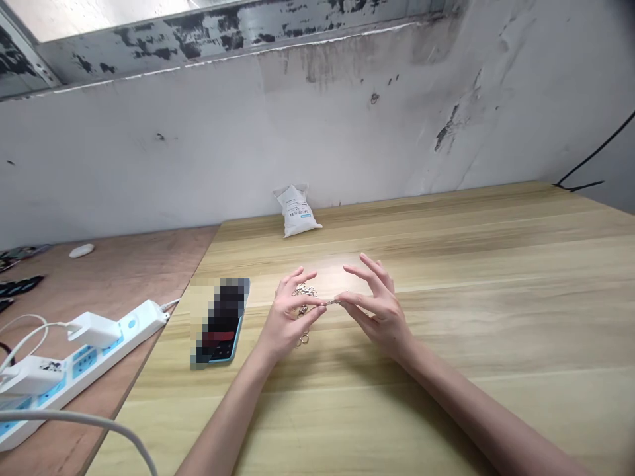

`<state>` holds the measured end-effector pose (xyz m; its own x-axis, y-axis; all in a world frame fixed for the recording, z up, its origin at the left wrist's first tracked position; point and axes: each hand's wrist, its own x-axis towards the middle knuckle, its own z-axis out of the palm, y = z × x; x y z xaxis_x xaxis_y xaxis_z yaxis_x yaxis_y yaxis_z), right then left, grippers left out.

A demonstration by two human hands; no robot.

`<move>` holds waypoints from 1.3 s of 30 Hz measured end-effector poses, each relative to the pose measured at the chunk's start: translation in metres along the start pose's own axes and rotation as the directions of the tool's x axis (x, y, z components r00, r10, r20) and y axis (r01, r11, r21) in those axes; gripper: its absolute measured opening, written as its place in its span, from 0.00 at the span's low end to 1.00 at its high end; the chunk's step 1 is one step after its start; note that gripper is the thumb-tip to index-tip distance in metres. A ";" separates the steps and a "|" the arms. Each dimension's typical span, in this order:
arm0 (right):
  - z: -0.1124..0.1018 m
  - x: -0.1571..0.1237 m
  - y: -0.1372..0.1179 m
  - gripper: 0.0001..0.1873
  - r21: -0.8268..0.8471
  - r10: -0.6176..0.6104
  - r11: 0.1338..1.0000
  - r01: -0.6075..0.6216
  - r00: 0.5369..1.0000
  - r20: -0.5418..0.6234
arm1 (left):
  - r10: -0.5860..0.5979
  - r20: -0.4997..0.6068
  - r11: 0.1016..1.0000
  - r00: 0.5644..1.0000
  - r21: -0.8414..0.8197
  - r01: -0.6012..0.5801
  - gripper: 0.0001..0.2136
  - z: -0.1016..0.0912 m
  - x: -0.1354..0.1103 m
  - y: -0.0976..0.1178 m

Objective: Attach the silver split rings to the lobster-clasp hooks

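Note:
My left hand [286, 316] and my right hand [373, 306] meet over the light wooden table [446, 277], thumb and forefinger of each pinched on a small metal ring piece [332, 303] held between them. The other fingers of both hands are spread upward. A small pile of metal rings [304, 291] lies on the table just behind my left fingers, and a few more rings [303, 340] lie below my left palm.
A phone in a blue case [221, 324] lies left of my left hand. A small white bag [296, 210] stands by the wall. On the brown table at left sits a white power strip [89, 350] with chargers and cables.

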<state>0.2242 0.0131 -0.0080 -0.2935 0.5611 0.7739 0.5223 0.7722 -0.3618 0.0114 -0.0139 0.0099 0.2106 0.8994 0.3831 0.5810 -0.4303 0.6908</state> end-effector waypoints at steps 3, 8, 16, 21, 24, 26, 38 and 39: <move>-0.001 0.001 -0.001 0.08 -0.017 -0.017 1.000 0.016 1.000 -0.020 | -0.013 -0.021 1.000 1.000 -0.006 0.013 0.04 0.001 0.000 0.002; -0.003 0.000 -0.006 0.08 -0.052 -0.097 0.994 0.097 0.995 -0.005 | 0.082 0.083 0.976 0.993 0.196 -0.097 0.05 0.009 -0.003 0.008; 0.001 -0.001 0.000 0.09 -0.026 -0.023 0.999 0.024 0.999 0.039 | 0.092 0.037 0.949 0.995 0.300 -0.099 0.05 0.002 -0.002 0.007; -0.005 0.001 0.021 0.08 -0.096 0.058 0.994 -0.051 0.996 0.074 | 0.026 -0.080 0.940 0.996 0.342 0.003 0.05 -0.015 0.001 -0.001; -0.011 0.000 0.038 0.08 -0.188 0.113 0.979 -0.084 0.983 0.146 | 0.022 -0.102 0.907 0.995 0.420 0.023 0.04 -0.020 0.002 -0.012; -0.014 -0.001 0.046 0.09 -0.210 0.134 0.974 -0.085 0.963 0.234 | 0.013 -0.106 0.890 0.994 0.455 0.037 0.05 -0.020 0.001 -0.018; -0.005 -0.004 0.039 0.05 -0.213 0.135 0.976 -0.044 0.891 0.434 | -0.207 0.381 0.961 0.901 0.252 0.114 0.03 -0.035 -0.003 -0.003; -0.004 -0.004 0.039 0.04 -0.205 0.141 0.977 -0.055 0.890 0.434 | -0.220 0.408 0.957 0.886 0.265 0.116 0.03 -0.034 -0.003 -0.001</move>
<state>0.2492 0.0403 -0.0230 -0.5351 0.7378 0.4115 0.6905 0.6626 -0.2901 -0.0168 -0.0195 0.0294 0.3792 0.9232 -0.0626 0.7887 -0.2871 0.5436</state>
